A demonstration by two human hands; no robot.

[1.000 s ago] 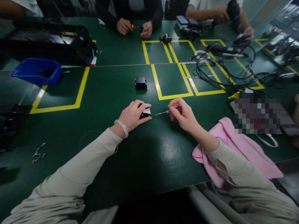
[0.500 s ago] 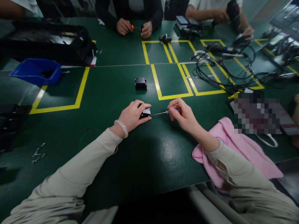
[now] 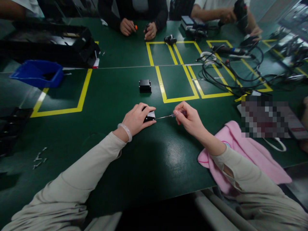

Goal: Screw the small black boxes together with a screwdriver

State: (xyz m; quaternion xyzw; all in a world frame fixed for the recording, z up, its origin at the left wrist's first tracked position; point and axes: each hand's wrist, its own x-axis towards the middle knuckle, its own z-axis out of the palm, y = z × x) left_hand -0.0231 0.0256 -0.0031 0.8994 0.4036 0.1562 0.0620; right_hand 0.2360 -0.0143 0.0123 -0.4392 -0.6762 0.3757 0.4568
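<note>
My left hand (image 3: pixel 137 118) lies curled over a small black part with a white face (image 3: pixel 150 116), pressing it onto the green table (image 3: pixel 134 160). My right hand (image 3: pixel 189 120) pinches a thin screwdriver (image 3: pixel 166 116) by its dark handle. The metal shaft runs left and its tip meets the side of the small part. A pale bangle sits on my left wrist. A second small black box (image 3: pixel 145 86) stands alone farther back on the table.
A pink cloth (image 3: pixel 243 154) lies under my right forearm. Several small screws (image 3: pixel 38 158) are scattered at the left. A blue bin (image 3: pixel 38 73) and black trays stand at the back left, tangled cables (image 3: pixel 231 70) at the back right. Other people's hands (image 3: pixel 138 28) work at the far edge.
My hands stay in place on the part and screwdriver; my right fingers have shifted slightly on the handle. The person opposite has moved their hands a little apart.
</note>
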